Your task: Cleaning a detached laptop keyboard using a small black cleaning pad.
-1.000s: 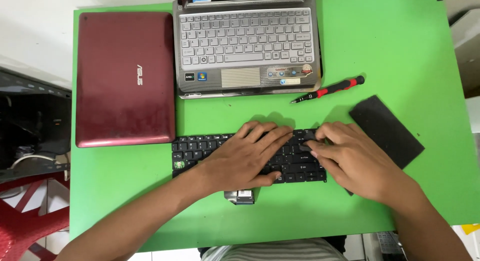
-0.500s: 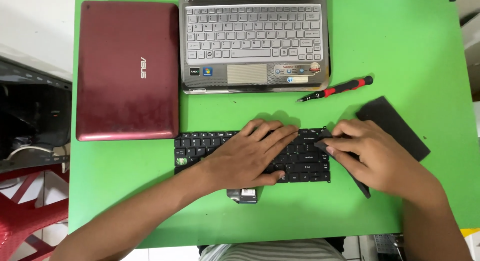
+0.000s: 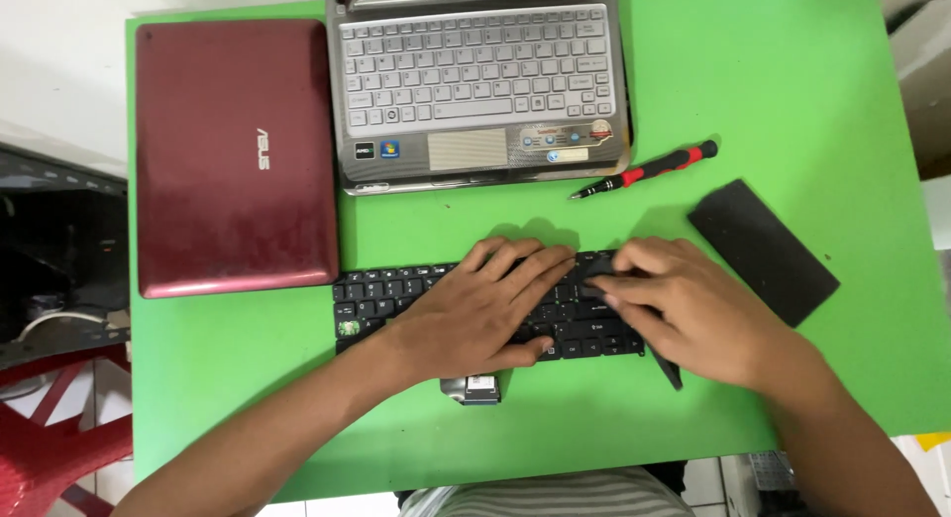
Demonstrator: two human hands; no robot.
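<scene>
tabletop (image 3: 773, 101) first, bright green and taking up most of the view. on its left side lies a closed dark red laptop (image 3: 236, 155), and right beside it an open silver laptop (image 3: 477, 86) with its pale keys facing up. lower down, near the front edge, sits a loose black keyboard (image 3: 396, 297), flat on the green. left hand (image 3: 485, 314) is spread flat over the middle of it, fingers splayed, pressing down and not gripping anything. right hand (image 3: 693, 314) covers the keyboard's right end, fingertips pinched together on a key there; can't tell if it's actually holding something. black rectangular pad (image 3: 763, 250) lies just right of that hand. red and black screwdriver (image 3: 649, 170) rests between the silver laptop and the hands. small metal piece (image 3: 474, 386) pokes out under the left wrist.
</scene>
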